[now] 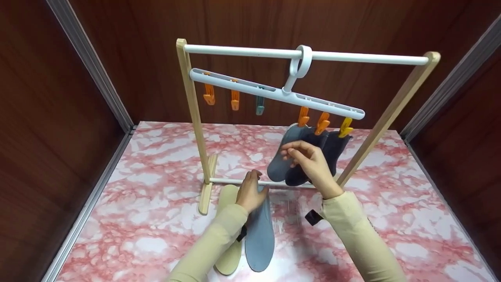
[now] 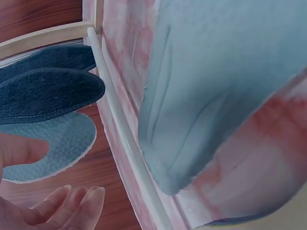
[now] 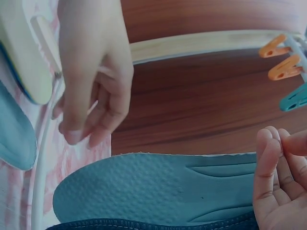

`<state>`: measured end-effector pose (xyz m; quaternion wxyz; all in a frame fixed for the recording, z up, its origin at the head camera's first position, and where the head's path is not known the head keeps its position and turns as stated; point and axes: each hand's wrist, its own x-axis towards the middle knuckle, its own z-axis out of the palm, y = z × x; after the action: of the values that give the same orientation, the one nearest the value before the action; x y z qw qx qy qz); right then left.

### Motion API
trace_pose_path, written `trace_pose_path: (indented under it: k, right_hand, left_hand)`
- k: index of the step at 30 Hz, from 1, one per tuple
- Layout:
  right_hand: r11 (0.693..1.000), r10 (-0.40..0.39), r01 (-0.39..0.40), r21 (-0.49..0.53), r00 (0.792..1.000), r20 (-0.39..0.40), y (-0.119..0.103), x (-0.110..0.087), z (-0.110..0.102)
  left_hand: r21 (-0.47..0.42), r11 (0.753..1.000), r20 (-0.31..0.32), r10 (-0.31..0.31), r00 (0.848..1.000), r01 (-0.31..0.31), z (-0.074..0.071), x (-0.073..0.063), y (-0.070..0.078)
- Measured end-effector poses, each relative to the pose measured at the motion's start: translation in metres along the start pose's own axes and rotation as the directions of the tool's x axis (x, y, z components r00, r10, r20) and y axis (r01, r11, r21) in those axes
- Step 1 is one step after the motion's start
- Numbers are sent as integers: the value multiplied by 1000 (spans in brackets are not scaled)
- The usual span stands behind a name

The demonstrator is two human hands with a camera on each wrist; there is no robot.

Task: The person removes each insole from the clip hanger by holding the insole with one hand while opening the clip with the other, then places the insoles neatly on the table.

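Observation:
My right hand (image 1: pixel 313 162) is in front of a hanging grey-blue insole (image 1: pixel 277 166), thumb near its bent fingertips, with nothing seen between them. Whether it touches the insole I cannot tell. That insole hangs from an orange clip (image 1: pixel 303 116). Beside it hang two dark navy insoles (image 1: pixel 333 150), one from another orange clip (image 1: pixel 322 123), one from a yellow clip (image 1: pixel 345 127). Lower down, my left hand (image 1: pixel 250 196) is over the table with loose fingers and holds nothing. Under and beside it lie a second grey-blue insole (image 1: pixel 260 243) and a beige insole (image 1: pixel 228 260).
A white hanger (image 1: pixel 242 86) hooks over the rack's top rod (image 1: pixel 242 50) and tilts down to the right. On its left half hang two orange clips (image 1: pixel 235 100) and a teal clip (image 1: pixel 260 105) with nothing in them. Wooden posts (image 1: pixel 193 113) flank it.

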<state>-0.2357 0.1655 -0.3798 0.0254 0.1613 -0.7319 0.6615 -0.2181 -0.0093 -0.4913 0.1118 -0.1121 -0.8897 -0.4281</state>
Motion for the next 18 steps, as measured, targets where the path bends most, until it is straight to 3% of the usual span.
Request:
trace_pose_path:
  k: [4,14,18]
  right_hand:
    - [1000,-3,3,8,1000,1,0,0,0]
    - [1000,-8,8,-1,1000,-5,-1,-1,0]
    - [1000,-6,6,1,1000,-6,0,-1,-1]
  left_hand:
    - [-23,1000,4,-4,1000,4,0,7,2]
    - [-129,990,10,58,998,-56,1,25,11]
    - [-127,989,9,76,997,-74,3,29,15]
